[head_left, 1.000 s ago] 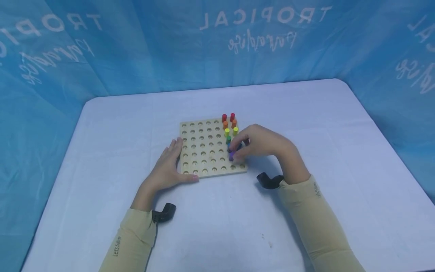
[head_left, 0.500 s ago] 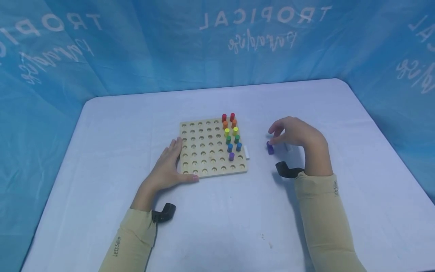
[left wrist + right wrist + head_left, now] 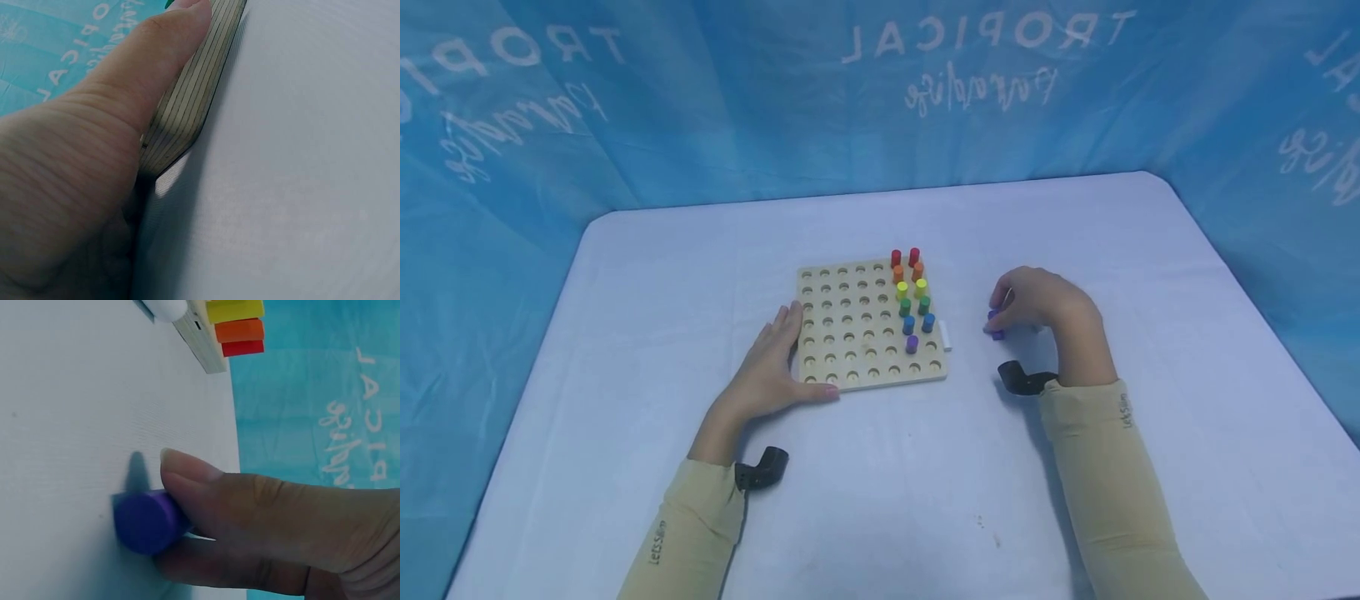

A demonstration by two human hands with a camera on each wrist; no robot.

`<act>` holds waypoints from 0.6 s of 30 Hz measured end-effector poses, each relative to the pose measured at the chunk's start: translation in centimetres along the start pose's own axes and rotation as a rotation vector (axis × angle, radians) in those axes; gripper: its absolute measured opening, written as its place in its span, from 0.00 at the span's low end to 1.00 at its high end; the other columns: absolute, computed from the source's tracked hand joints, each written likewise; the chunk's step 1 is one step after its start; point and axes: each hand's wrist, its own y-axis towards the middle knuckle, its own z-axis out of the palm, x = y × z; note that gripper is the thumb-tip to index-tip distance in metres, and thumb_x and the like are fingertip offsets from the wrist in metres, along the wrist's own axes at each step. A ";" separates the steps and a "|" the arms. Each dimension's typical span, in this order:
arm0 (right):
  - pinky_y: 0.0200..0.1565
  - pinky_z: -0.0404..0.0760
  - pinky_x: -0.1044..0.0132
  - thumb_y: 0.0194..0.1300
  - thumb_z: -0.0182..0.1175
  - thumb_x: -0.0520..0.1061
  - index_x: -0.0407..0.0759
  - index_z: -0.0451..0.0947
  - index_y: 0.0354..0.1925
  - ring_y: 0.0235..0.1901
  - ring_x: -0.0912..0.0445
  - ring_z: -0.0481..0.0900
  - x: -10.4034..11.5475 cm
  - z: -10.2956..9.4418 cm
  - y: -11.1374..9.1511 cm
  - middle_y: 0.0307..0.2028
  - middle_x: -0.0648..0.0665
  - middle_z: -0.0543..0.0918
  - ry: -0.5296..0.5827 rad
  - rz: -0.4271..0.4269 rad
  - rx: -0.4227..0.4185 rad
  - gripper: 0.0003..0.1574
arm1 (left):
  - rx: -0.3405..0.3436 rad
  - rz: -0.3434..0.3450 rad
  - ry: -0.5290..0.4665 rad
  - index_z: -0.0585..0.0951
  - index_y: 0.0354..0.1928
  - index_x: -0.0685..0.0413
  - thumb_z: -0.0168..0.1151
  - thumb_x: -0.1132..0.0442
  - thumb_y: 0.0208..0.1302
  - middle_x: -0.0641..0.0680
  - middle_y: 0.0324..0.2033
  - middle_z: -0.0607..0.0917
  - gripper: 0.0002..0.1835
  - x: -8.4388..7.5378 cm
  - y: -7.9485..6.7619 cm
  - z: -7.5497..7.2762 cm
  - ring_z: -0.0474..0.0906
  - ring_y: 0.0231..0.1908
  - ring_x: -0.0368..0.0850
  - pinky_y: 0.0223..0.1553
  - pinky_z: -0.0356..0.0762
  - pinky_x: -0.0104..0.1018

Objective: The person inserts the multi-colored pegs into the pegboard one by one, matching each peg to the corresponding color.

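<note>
A square wooden pegboard (image 3: 871,385) with rows of round holes lies in the middle of the table. My left hand (image 3: 765,369) braces its near left corner, fingers straight along the left side and thumb against the front edge. In the left wrist view the thumb (image 3: 137,69) rests on the board's layered edge. To the right of the board, my right hand (image 3: 1037,302) pinches a purple peg (image 3: 140,525) between thumb and finger. That peg lies on its side, close over the white cloth. Another purple peg (image 3: 912,344) stands upright in the board.
Red, orange, yellow, green and blue pegs (image 3: 908,325) stand in pairs along the board's right side. A white peg (image 3: 945,336) lies against its right edge. White cloth (image 3: 880,500) covers the table, and a blue printed curtain (image 3: 775,100) hangs around the back and sides.
My right hand has left the purple peg standing in the board, moved right, and taken hold of another purple peg on the table. The left hand has stayed in place.
</note>
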 end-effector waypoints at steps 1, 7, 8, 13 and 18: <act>0.39 0.77 0.57 0.57 0.73 0.52 0.46 0.80 0.45 0.44 0.45 0.75 0.0 0.0 0.0 0.42 0.42 0.82 -0.005 -0.001 0.002 0.21 | 0.000 0.002 0.001 0.34 0.79 0.45 0.77 0.31 0.37 0.51 0.80 0.37 0.77 0.0 0.0 0.0 0.30 0.79 0.53 0.79 0.33 0.56; 0.38 0.79 0.57 0.60 0.70 0.52 0.47 0.83 0.46 0.41 0.46 0.77 -0.1 0.1 0.0 0.42 0.44 0.84 -0.020 -0.054 -0.012 0.18 | -0.003 0.009 0.001 0.34 0.79 0.46 0.78 0.31 0.37 0.52 0.80 0.37 0.77 0.1 0.1 0.1 0.30 0.80 0.52 0.79 0.32 0.55; 0.37 0.80 0.57 0.61 0.70 0.52 0.47 0.83 0.47 0.41 0.47 0.78 -0.1 0.1 0.0 0.42 0.44 0.84 -0.013 -0.067 -0.015 0.18 | -0.003 0.009 0.001 0.34 0.79 0.46 0.78 0.31 0.37 0.52 0.80 0.37 0.78 0.1 0.2 0.1 0.30 0.80 0.52 0.79 0.32 0.55; 0.33 0.84 0.58 0.64 0.67 0.50 0.48 0.83 0.54 0.40 0.48 0.79 -0.3 0.0 0.2 0.47 0.43 0.84 0.044 -0.148 -0.042 0.20 | -0.003 0.011 0.002 0.34 0.79 0.46 0.78 0.32 0.37 0.53 0.80 0.37 0.78 0.2 0.2 0.2 0.31 0.80 0.52 0.79 0.32 0.55; 0.31 0.84 0.58 0.62 0.69 0.48 0.50 0.83 0.51 0.40 0.48 0.77 -0.1 -0.1 0.0 0.45 0.45 0.84 0.094 -0.204 -0.101 0.18 | -0.005 0.009 0.004 0.34 0.79 0.47 0.78 0.32 0.37 0.52 0.80 0.38 0.78 0.1 0.2 0.2 0.30 0.80 0.52 0.79 0.32 0.55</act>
